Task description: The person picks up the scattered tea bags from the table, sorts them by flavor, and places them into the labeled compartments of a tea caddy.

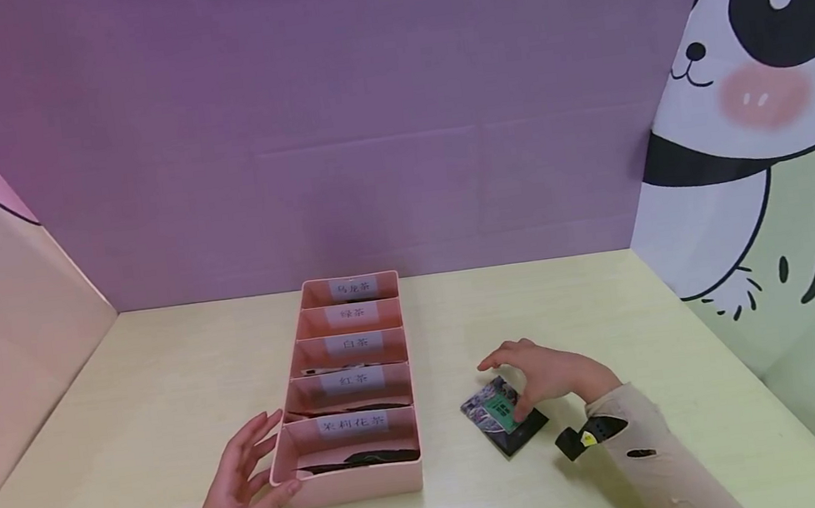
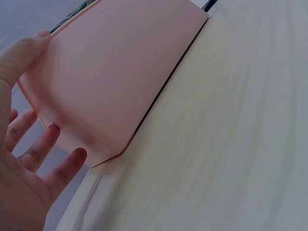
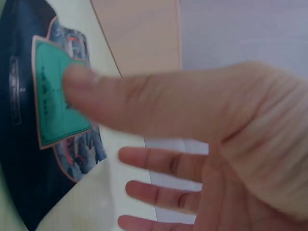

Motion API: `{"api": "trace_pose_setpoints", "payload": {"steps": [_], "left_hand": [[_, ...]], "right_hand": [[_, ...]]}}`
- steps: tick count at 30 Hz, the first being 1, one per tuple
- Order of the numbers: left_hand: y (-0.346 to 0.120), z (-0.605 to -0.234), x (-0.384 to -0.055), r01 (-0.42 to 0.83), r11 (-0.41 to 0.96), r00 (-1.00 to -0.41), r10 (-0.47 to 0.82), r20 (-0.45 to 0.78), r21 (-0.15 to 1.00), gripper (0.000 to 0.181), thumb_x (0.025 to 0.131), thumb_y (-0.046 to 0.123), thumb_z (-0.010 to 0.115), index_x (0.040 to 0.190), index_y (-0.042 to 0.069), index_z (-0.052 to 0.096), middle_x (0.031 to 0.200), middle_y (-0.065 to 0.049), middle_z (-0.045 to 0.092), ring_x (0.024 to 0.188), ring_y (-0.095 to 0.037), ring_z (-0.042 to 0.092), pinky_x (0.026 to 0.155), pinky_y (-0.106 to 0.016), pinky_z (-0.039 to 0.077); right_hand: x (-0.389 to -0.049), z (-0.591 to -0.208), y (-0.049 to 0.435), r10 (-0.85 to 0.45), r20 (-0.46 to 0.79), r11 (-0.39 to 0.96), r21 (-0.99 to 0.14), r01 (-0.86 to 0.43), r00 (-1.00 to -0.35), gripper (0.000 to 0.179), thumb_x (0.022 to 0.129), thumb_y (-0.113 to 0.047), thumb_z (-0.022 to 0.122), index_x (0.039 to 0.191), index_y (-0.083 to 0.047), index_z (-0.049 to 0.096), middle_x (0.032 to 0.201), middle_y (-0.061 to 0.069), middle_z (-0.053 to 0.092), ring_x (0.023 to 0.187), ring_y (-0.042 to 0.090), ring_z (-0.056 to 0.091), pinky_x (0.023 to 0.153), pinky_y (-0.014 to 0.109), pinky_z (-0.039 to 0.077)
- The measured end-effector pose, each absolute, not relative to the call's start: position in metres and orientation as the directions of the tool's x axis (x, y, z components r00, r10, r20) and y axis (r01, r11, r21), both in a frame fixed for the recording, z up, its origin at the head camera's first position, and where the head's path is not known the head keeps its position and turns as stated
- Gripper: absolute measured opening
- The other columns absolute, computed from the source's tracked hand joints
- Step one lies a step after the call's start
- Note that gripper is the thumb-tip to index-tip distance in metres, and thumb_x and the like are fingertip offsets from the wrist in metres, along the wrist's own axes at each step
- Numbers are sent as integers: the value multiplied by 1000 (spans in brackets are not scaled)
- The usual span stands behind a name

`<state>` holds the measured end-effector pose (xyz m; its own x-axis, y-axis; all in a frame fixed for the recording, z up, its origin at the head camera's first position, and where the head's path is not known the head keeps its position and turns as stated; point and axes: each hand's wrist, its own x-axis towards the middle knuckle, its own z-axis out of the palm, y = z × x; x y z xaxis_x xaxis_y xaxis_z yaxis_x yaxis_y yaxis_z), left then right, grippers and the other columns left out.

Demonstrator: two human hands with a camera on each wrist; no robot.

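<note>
A long pink divided box (image 1: 354,485) stands on the table with labelled compartments running away from me. My left hand (image 1: 241,482) is at its near left corner, thumb on the front rim and fingers spread loosely along the left side. In the left wrist view the fingertips (image 2: 79,154) lie right at the pink wall. A dark tea sachet (image 1: 525,439) with a green label lies flat to the right of the box. My right hand (image 1: 552,369) hovers over it, fingers apart; the thumb (image 3: 82,82) overlaps the green label in the right wrist view.
Dark sachets (image 1: 381,456) lie low in the nearest compartment, and packet edges (image 1: 341,369) show in others. White paper labels (image 1: 353,424) with Chinese writing mark the dividers. A purple backdrop (image 1: 363,125) rises behind the pale table (image 1: 187,371); a panda-printed panel (image 1: 737,233) stands on the right.
</note>
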<state>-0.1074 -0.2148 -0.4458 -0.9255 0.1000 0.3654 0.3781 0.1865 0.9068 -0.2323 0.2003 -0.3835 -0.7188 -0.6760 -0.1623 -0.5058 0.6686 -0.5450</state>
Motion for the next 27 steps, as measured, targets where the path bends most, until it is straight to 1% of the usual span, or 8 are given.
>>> {"api": "trace_pose_setpoints", "payload": {"steps": [3,6,12,17,20,23,27], "left_hand": [[-214,-446,-107,378,183,-926,101,365,908,83,84,-13,70,152,9,29,146,17,45,122,4,47,90,-12,45],[-214,-446,-107,383,177,-923,100,371,907,82,84,-14,70,152,8,30,146,17,45,122,4,48,90,-11,44],[-215,-446,-105,373,185,-928,90,363,909,81,84,-14,69,151,6,30,145,19,46,121,4,47,90,-10,43],[-215,-445,-106,361,187,-932,92,350,913,80,85,-13,69,152,8,30,146,18,45,122,4,47,90,-11,44],[-215,-445,-107,367,185,-930,98,354,912,81,85,-13,70,152,9,30,146,18,45,122,4,47,90,-11,44],[-215,-445,-107,374,175,-927,101,361,911,81,84,-14,69,152,9,30,146,18,45,122,3,48,90,-11,44],[-214,-445,-107,384,164,-923,100,372,909,81,84,-15,69,152,8,30,145,18,46,121,4,48,90,-11,44]], "right_hand": [[-232,-384,199,-670,-183,694,-498,-520,-719,66,69,-3,87,129,-3,59,113,6,54,110,30,47,88,41,46],[-233,-385,198,-671,-188,699,-482,-528,-717,62,68,-2,87,124,-5,62,107,3,53,103,25,47,83,36,46],[-238,-391,199,-656,-195,695,-533,-483,-729,55,68,-2,88,119,-7,64,101,-1,51,97,18,49,84,33,47],[-241,-394,202,-645,-184,678,-585,-445,-742,49,69,-2,88,111,-7,65,96,-2,51,87,14,45,79,29,45],[-242,-395,203,-659,-160,654,-604,-455,-735,39,73,1,84,105,-6,64,90,-2,51,80,12,44,73,28,43],[-246,-398,206,-678,-147,632,-617,-469,-720,28,79,3,78,101,-7,62,81,-3,50,72,10,44,67,26,41],[-250,-401,208,-705,-120,608,-609,-509,-699,13,89,-1,71,93,-8,62,75,-6,50,68,7,43,62,24,39]]}}
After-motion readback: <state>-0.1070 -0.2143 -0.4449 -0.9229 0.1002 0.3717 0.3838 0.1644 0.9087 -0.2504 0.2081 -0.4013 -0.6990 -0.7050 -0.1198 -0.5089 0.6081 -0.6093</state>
